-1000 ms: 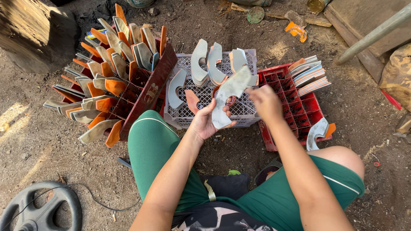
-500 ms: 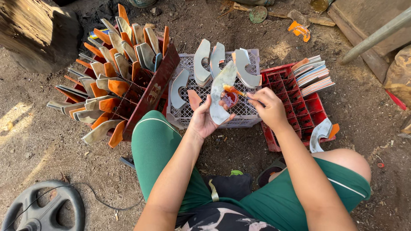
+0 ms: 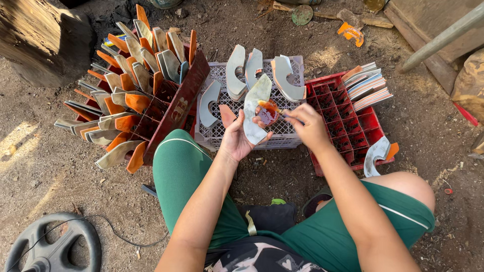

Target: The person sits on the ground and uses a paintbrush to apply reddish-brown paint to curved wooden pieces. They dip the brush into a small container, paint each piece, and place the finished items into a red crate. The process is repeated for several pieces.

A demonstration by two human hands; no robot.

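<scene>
While poised over the grey crate (image 3: 290, 132), left hand (image 3: 237, 138) cradling a curved grey blade (image 3: 254, 108), fingers half closed around its lower edge. Right hand (image 3: 307, 126) pinched shut on a small brush (image 3: 272, 108), tip at a wet red patch on the blade. Likely risks: paint dripping onto the palm, or blade slipping from that loose hold onto the dirt ground (image 3: 40, 161).

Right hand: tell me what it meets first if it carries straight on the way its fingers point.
The right hand points left, holding a small brush. Straight on, it would most likely first meet the curved grey blade held upright in the left hand; the brush tip already looks to be at the blade's red-smeared notch, though depth is unclear.
</scene>
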